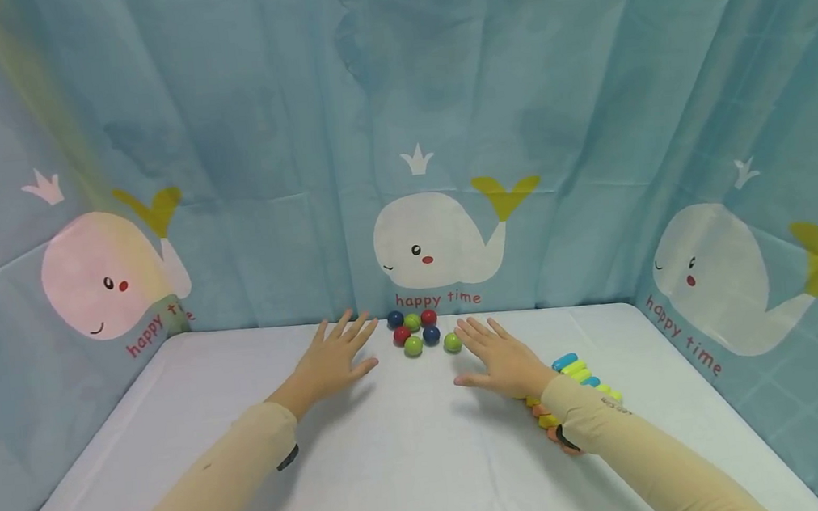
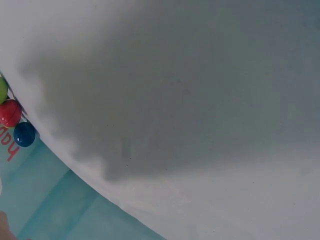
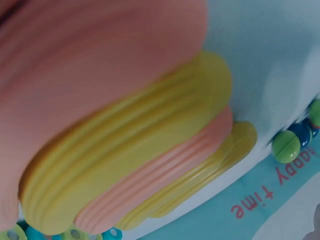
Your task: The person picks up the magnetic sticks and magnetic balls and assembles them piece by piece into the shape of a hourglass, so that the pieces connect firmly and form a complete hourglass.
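My left hand (image 1: 331, 364) hovers over the white table with its fingers spread and straight, left of a cluster of small shiny balls. My right hand (image 1: 504, 359) is likewise spread, its fingertips close to a green ball (image 1: 452, 342) at the cluster's right side. The cluster holds a front green ball (image 1: 413, 346), red balls (image 1: 401, 336) and blue balls (image 1: 431, 335). Neither hand holds anything. Under my right wrist lies a row of ridged orange and yellow pieces (image 3: 130, 135), partly hidden by the sleeve. Beside it are blue and yellow-green pieces (image 1: 577, 370).
The white tabletop (image 1: 427, 465) ends at a light blue curtain (image 1: 263, 179) printed with whales, which stands behind and on both sides. The balls lie near the table's back edge. Shadows of the hands fall on the cloth.
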A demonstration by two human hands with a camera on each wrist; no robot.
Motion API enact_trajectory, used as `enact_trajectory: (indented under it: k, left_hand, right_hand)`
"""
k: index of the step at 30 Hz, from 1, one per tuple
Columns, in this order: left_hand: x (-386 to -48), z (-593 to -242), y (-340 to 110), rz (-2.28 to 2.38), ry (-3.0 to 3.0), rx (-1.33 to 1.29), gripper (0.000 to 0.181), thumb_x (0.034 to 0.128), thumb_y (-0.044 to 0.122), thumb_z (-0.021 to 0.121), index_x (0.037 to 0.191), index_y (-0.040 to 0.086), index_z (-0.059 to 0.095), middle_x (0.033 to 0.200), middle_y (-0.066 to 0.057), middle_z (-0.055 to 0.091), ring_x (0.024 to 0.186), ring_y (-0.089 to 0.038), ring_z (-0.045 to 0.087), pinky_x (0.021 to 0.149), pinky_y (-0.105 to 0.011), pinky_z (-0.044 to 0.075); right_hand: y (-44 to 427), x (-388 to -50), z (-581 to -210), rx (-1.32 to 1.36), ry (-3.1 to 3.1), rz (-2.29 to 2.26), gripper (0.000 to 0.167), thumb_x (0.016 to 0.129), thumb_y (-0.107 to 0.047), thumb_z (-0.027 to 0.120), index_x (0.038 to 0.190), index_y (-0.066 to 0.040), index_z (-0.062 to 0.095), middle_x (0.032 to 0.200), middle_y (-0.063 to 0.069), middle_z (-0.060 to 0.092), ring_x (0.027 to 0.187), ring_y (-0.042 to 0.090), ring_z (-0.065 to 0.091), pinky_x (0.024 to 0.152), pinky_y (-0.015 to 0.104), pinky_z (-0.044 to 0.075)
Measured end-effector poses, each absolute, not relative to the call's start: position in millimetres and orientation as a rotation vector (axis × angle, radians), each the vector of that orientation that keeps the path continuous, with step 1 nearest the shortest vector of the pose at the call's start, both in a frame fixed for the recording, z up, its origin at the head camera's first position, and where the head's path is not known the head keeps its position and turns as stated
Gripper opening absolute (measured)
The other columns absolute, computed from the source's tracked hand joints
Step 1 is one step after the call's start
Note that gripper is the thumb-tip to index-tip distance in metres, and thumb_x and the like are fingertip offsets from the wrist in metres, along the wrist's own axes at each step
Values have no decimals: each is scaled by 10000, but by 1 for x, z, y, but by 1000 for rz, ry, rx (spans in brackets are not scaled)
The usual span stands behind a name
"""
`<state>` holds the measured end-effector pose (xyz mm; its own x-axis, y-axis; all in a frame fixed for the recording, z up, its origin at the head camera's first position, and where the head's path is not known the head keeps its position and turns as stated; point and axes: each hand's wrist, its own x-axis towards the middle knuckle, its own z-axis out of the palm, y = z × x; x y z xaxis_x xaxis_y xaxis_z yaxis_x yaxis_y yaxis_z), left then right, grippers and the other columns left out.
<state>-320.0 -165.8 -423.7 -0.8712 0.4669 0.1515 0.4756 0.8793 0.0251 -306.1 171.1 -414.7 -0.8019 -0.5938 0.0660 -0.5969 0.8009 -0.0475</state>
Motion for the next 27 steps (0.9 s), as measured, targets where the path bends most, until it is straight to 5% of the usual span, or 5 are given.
enact_trajectory:
  k: [27]
  left_hand:
    - [-312,-431,-155,-54,-2893,-871,717,1002,529,456,1587,171,242,1663,-80,214,1541,-359,160,1216,-634,175]
  right_hand:
    - [164,-295,-416,1113,-2836,89,900,917,-663,523,1569,-94,274,1663,74,199,1550,263,171,1266,505,136]
